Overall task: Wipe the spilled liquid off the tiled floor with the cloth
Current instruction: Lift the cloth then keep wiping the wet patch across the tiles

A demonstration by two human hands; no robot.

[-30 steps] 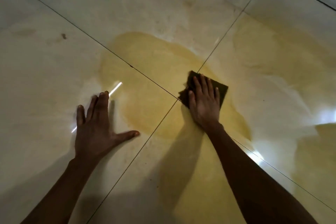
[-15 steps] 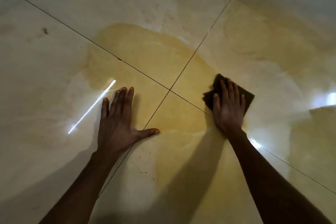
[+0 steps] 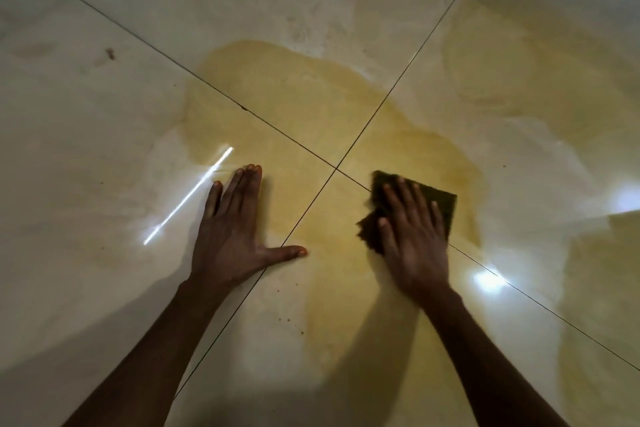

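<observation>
A wide yellow puddle of spilled liquid (image 3: 311, 107) spreads over pale glossy floor tiles (image 3: 86, 114), around the crossing of two dark grout lines (image 3: 336, 168). A dark, wet cloth (image 3: 445, 201) lies on the puddle just right of that crossing. My right hand (image 3: 412, 236) presses flat on the cloth with straight, spread fingers and covers most of it. My left hand (image 3: 232, 222) rests flat on the tile left of the crossing, fingers together, thumb stretched out to the right across a grout line.
More yellow liquid covers the tiles at the far right (image 3: 602, 288) and upper right (image 3: 502, 66). Bright light reflections show on the floor, a streak (image 3: 188, 196) by my left hand and a spot (image 3: 488, 279) by my right wrist. A small dark speck (image 3: 110, 53) marks the left tile.
My right hand slid the cloth along the floor, away from the grout crossing and then back close to it. My left hand shifted nearer the crossing. A lighter wiped streak shows below the cloth.
</observation>
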